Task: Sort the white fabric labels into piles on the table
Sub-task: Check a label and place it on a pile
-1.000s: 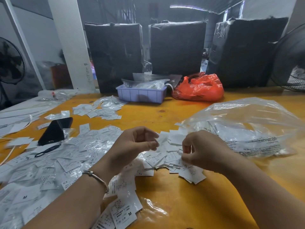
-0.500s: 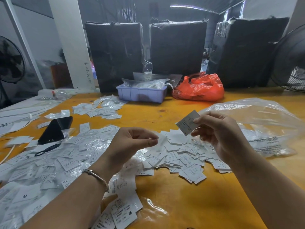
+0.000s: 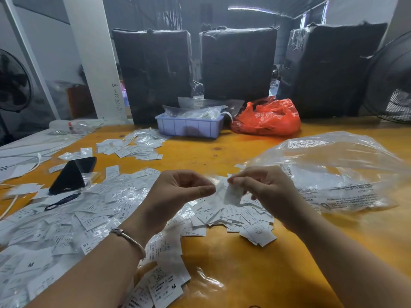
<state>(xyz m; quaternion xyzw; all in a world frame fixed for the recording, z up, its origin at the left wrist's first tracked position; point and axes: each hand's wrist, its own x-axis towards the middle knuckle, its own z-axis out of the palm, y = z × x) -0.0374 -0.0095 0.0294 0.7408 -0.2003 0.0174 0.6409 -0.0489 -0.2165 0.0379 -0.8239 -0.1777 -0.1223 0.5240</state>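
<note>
White fabric labels lie in heaps on the orange table (image 3: 244,274). One heap (image 3: 224,218) sits under my hands, a wide spread (image 3: 66,221) is at the left, a smaller pile (image 3: 138,147) lies farther back, and a few M-marked ones (image 3: 164,287) are close by. My right hand (image 3: 266,192) pinches one blurred label (image 3: 233,194) just above the middle heap. Beside it, my left hand (image 3: 178,194) has its fingers curled and thumb against forefinger, and I see nothing held in it.
A large clear plastic bag (image 3: 333,172) lies at the right. A black phone (image 3: 71,174) and a dark loop (image 3: 62,201) rest among the left labels. A purple tray (image 3: 189,127), a red bag (image 3: 266,118) and black wrapped bundles (image 3: 238,63) stand at the back.
My right hand picked a label from the heap, lifted it up to the right, and has now brought it down toward my left hand. The left hand barely moved.
</note>
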